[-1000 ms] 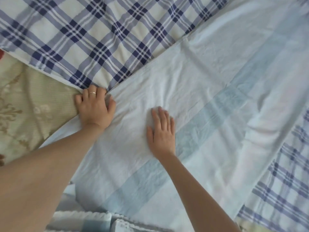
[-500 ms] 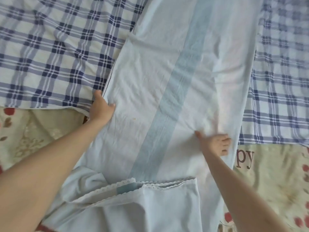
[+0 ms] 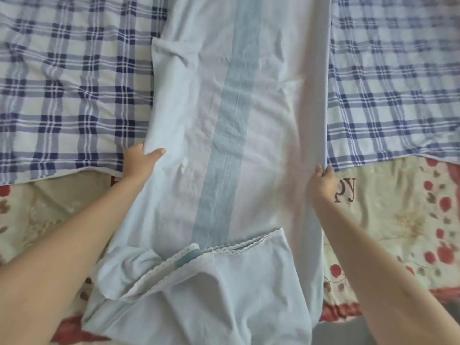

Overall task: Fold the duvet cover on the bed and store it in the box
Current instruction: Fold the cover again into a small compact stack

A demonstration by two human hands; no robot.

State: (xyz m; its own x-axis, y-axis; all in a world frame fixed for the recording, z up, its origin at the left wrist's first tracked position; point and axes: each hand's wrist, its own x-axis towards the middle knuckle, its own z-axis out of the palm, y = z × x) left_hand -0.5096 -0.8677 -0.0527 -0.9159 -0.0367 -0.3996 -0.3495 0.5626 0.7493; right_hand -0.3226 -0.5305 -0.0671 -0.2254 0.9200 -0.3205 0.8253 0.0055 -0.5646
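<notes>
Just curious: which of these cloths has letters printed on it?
The floral blanket, showing "py" by the right hand; the checked sheet and blue cover have none.

Both our bare arms reach forward, spread apart; our left hand (image 3: pixel 139 161) and right hand (image 3: pixel 322 180) each grip the duvet cover's (image 3: pixel 268 120) edges.

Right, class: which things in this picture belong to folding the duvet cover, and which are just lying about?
Part of the job:
duvet cover
left hand, gripping its left edge
right hand, pinching its right edge

Just lying about:
checked sheet
floral blanket

No box is in view.
</notes>
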